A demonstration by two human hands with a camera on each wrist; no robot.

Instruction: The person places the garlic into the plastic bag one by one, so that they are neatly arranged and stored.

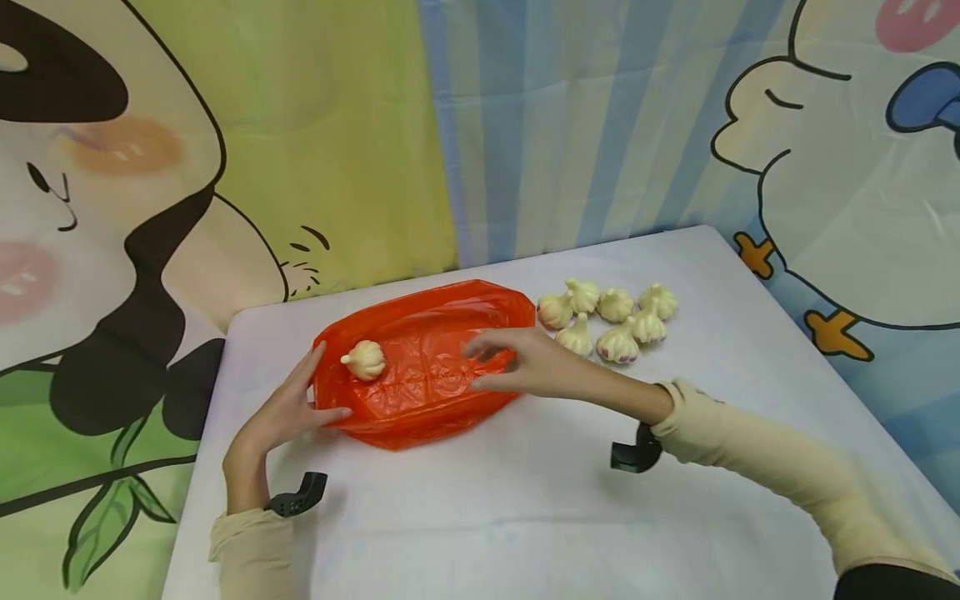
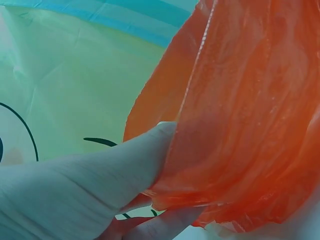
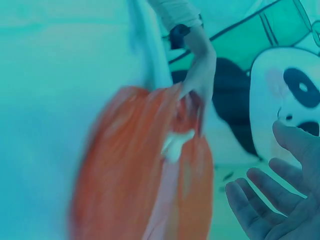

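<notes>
A red plastic bag [image 1: 427, 392] lies on the table with its mouth spread wide. One garlic bulb [image 1: 365, 360] rests inside, near the left end, and shows pale in the right wrist view. My left hand [image 1: 288, 400] holds the bag's left edge, thumb and fingers on either side of it. In the left wrist view, the bag's film [image 2: 250, 110] partly covers the tip of a digit of that hand [image 2: 125, 170]. My right hand [image 1: 525, 362] hovers over the bag's right part with nothing in it. Its fingers [image 3: 272, 192] are spread and relaxed in the right wrist view.
Several more garlic bulbs [image 1: 617, 342] sit in a cluster right of the bag, toward the table's back. The white table [image 1: 480, 533] meets a printed cloth backdrop [image 1: 337, 125] behind. Dark wrist mounts [image 1: 636, 450] sit at both sleeves.
</notes>
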